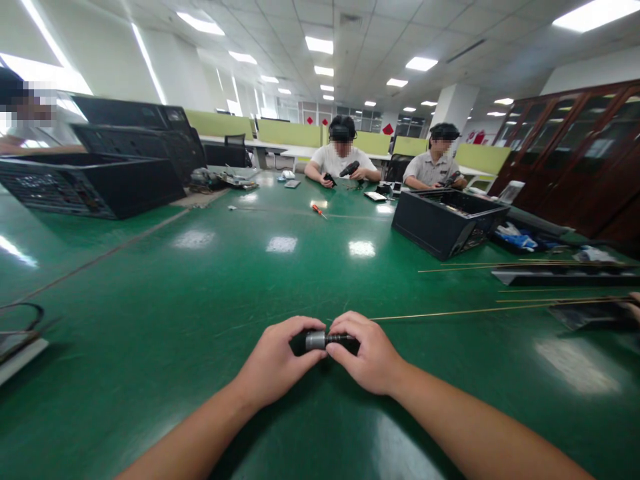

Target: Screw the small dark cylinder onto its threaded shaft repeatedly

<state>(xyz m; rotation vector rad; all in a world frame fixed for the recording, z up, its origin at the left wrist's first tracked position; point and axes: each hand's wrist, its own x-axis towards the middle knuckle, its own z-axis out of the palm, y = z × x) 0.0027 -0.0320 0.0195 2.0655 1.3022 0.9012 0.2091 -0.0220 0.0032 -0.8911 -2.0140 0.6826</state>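
Low over the green tabletop (250,273), both hands grip one short silver-and-black cylinder (315,341) lying crosswise between them. My left hand (274,360) is closed around its left end, thumb and fingers on the smooth silver section. Fingers of my right hand (374,357) wrap the darker right part, where narrow ridges or coils show. Its two ends are partly hidden by my palms, and I cannot tell exactly what the part is. A thin brass-coloured rod (445,312) runs rightward from behind my right hand.
An orange screwdriver (318,211) lies mid-table. Black computer cases stand at right (440,223) and left (135,190). Dark metal strips (565,275) and more thin rods lie at right. Two people sit opposite holding dark tools; another person is at far left.
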